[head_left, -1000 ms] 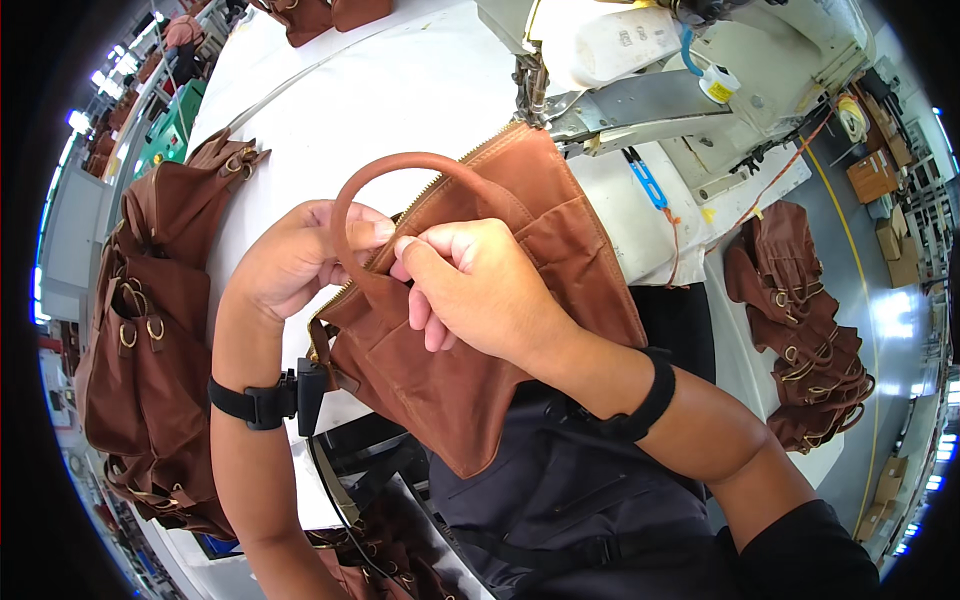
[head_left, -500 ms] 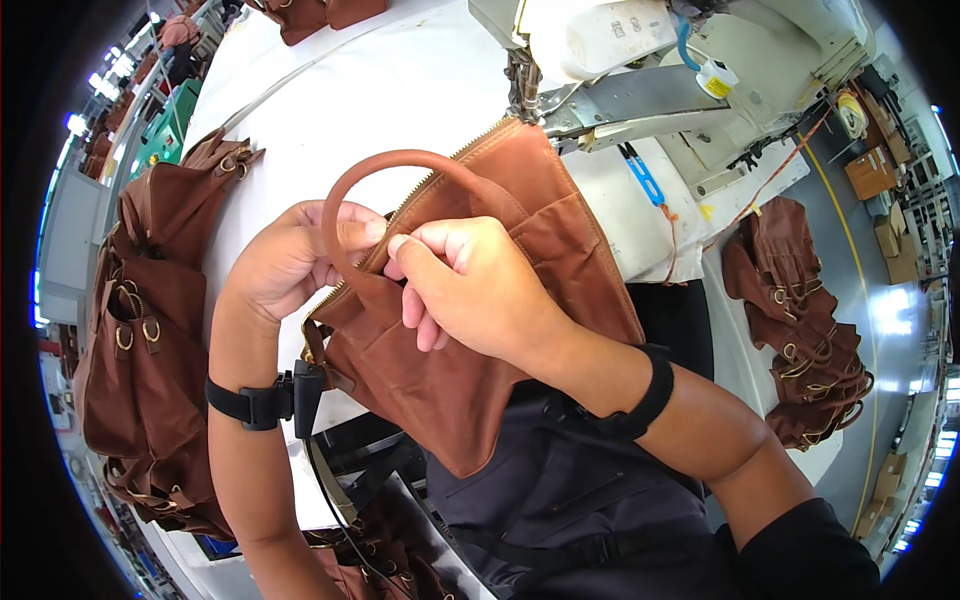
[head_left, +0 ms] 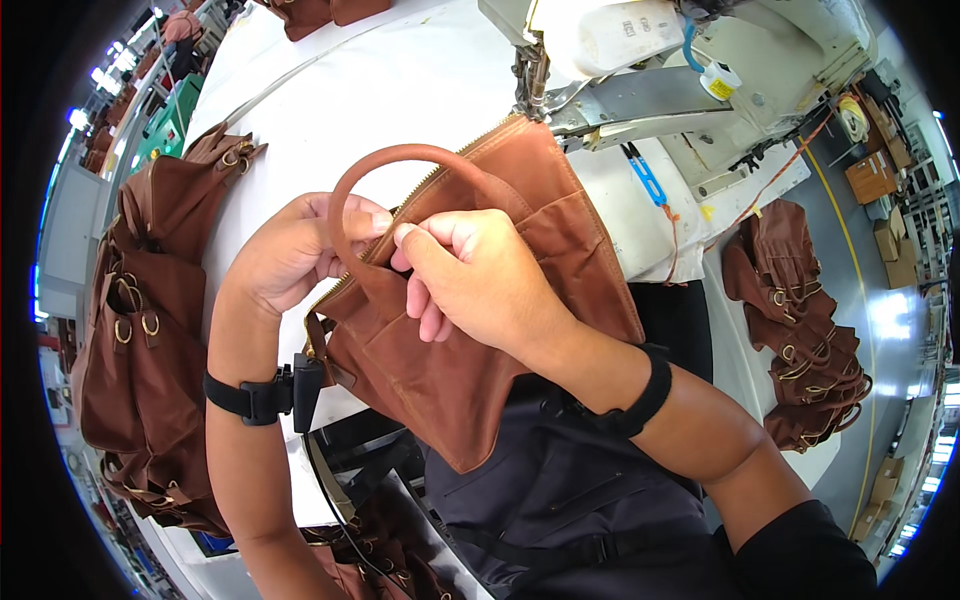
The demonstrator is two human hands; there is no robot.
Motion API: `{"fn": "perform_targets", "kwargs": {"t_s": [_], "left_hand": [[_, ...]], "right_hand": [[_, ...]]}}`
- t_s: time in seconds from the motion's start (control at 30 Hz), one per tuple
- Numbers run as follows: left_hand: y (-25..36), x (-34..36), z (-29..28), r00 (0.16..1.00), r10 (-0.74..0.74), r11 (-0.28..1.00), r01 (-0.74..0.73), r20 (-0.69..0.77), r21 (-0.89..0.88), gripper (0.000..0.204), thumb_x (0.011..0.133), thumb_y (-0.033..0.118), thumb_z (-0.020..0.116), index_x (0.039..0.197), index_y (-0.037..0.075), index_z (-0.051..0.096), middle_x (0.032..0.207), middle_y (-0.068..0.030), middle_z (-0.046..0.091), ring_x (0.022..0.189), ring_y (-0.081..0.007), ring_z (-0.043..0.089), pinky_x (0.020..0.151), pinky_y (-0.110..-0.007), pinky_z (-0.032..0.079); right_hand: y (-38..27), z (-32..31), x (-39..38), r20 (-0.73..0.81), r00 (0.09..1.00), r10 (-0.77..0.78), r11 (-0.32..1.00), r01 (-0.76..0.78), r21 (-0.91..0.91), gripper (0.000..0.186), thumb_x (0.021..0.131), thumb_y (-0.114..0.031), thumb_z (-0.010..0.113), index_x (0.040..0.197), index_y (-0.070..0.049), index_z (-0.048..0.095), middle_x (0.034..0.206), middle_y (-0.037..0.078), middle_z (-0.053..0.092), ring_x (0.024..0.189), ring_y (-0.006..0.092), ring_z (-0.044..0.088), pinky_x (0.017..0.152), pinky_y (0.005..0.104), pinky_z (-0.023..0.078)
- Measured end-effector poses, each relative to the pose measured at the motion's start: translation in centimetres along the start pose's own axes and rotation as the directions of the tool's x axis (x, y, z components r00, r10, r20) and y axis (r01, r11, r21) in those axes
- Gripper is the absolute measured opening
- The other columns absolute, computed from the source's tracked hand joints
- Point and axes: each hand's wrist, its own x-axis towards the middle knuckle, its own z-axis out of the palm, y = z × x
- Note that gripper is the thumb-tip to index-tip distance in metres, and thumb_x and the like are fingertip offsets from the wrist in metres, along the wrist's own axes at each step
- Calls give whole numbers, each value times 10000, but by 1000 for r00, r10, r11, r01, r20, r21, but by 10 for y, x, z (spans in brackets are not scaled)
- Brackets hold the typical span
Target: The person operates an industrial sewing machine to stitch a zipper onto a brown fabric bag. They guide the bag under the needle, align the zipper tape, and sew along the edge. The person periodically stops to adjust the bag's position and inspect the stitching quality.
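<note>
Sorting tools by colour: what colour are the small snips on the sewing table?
Blue snips, clearest in the head view.

Bag (head_left: 520, 260) between hands; bag pile (head_left: 150, 340) left; sewing machine (head_left: 700, 80) behind.

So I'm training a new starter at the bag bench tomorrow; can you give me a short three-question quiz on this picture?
1. True or false: both hands, the left hand and the right hand, are on the brown bag.
2. Where does the stack of finished brown bags lie? A) to the person's left B) on top of the sewing machine C) in the person's lap
3. Fill in: the bag's curved ___ arches above the fingers.

Key: 1 true; 2 A; 3 handle.
</note>
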Motion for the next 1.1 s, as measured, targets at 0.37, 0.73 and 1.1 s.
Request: {"fn": "perform_targets", "kwargs": {"t_s": [0.37,0.73,1.1], "left_hand": [[-3,10,-12,993,11,1000,-12,114,8,276,931,209,780,1095,-9,736,870,9,691,774,-62,631,705,-202,517],[10,-3,-2,999,41,968,-48,33,247,280,904,299,819,1012,55,734,871,63,653,835,-66,592,776,-234,464],[8,-9,6,997,22,997,-28,72,78,283,954,257,775,1079,4,748,936,9,723,802,-68,637,723,-229,517]], "right_hand": [[-1,-1,1,10,1000,-4,999,3,51,341,1028,-174,515,798,32,660,632,118,667,510,197,665,466,324,528],[17,-9,-50,92,924,-371,710,346,-613,243,1001,-196,595,1155,-13,643,843,220,722,789,410,712,717,492,559],[6,-15,-56,183,975,-126,920,184,-347,317,996,-198,646,1248,-8,618,803,145,701,720,253,689,681,373,534]]}}
